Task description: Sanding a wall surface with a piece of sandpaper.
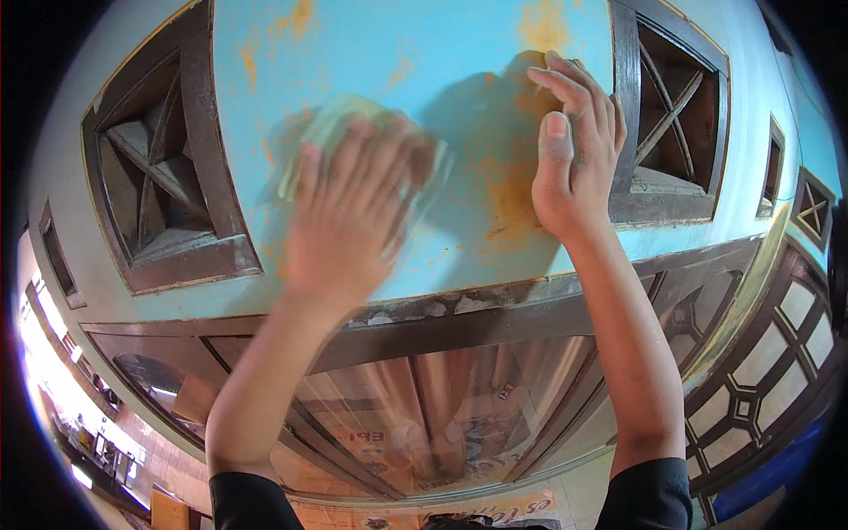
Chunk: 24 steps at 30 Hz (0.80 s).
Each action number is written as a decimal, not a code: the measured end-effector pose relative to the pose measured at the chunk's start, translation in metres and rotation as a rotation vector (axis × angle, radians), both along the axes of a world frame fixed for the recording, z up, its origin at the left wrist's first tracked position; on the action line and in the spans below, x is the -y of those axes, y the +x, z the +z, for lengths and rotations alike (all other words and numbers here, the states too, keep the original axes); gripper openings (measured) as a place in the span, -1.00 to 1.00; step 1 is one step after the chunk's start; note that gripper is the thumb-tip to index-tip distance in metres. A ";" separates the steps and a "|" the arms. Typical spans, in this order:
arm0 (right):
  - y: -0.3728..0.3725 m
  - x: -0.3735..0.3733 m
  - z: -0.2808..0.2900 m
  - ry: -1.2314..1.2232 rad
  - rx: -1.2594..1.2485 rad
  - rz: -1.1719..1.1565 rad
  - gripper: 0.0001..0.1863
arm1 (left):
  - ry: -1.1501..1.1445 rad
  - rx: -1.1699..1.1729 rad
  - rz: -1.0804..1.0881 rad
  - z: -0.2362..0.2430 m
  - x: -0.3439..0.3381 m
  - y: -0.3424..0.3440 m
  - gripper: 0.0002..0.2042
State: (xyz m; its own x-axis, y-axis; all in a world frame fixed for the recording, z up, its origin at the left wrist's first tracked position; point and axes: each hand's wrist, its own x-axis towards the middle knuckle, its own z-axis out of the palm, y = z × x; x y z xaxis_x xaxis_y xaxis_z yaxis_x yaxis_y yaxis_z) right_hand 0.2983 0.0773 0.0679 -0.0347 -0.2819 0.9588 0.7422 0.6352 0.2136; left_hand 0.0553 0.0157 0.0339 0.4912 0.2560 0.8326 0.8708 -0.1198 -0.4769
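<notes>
My left hand (353, 194), smeared by motion, presses a thin pale-green sheet (331, 124) against the turquoise wall (442, 256). The sheet has straight edges and a brownish patch at its right side; blur hides whether it is sandpaper or cloth. My right hand (579, 146) is raised at the right, palm turned inward, thumb up and fingers apart and slightly bent. Nothing is in it. It is close to the wall beside the right vent frame; whether it touches is unclear. Orange-brown patches (512, 190) show through the wall's paint between and above my hands.
Dark wooden vents with crossed slats flank the wall panel, one on the left (159, 168) and one on the right (667, 110). Below runs a brown wooden beam (459, 331) above glass panes (424, 415). A panelled door (760, 371) is at the far right. Printed sheets (521, 508) lie below.
</notes>
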 end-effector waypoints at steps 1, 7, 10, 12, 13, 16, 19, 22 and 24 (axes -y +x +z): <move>-0.001 0.000 0.002 0.002 -0.003 0.013 -0.65 | -0.020 -0.112 -0.023 -0.025 0.001 0.008 -0.56; 0.002 -0.004 0.001 0.002 -0.002 0.086 -0.62 | -0.076 -0.204 -0.121 -0.067 0.000 0.015 -0.56; 0.000 -0.002 0.001 -0.007 -0.009 0.070 -0.62 | -0.003 -0.032 0.006 -0.006 0.010 -0.005 -0.58; 0.000 0.000 0.002 0.005 0.000 0.062 -0.62 | 0.069 0.110 -0.067 0.008 0.011 -0.004 -0.52; 0.002 -0.001 0.001 0.005 -0.003 0.043 -0.62 | 0.074 0.117 -0.052 0.007 0.007 0.001 -0.50; 0.000 -0.002 0.000 0.008 -0.004 0.041 -0.62 | -0.095 -0.231 0.038 -0.047 0.001 0.014 -0.53; -0.003 -0.003 0.001 0.018 0.008 0.065 -0.62 | 0.055 -0.385 -0.177 -0.080 -0.007 0.018 -0.53; 0.003 -0.003 0.002 0.029 0.017 0.065 -0.61 | -0.016 -0.195 -0.081 -0.044 0.004 -0.002 -0.52; 0.001 -0.004 0.002 0.027 0.020 0.056 -0.61 | -0.077 -0.032 0.002 -0.032 0.008 -0.005 -0.51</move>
State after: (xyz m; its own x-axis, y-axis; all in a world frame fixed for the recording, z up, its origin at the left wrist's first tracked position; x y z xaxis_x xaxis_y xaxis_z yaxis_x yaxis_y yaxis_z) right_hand 0.2996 0.0810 0.0698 -0.0367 -0.3100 0.9500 0.7010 0.6695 0.2455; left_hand 0.0503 0.0081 0.0014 0.5170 0.3195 0.7941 0.8553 -0.1556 -0.4942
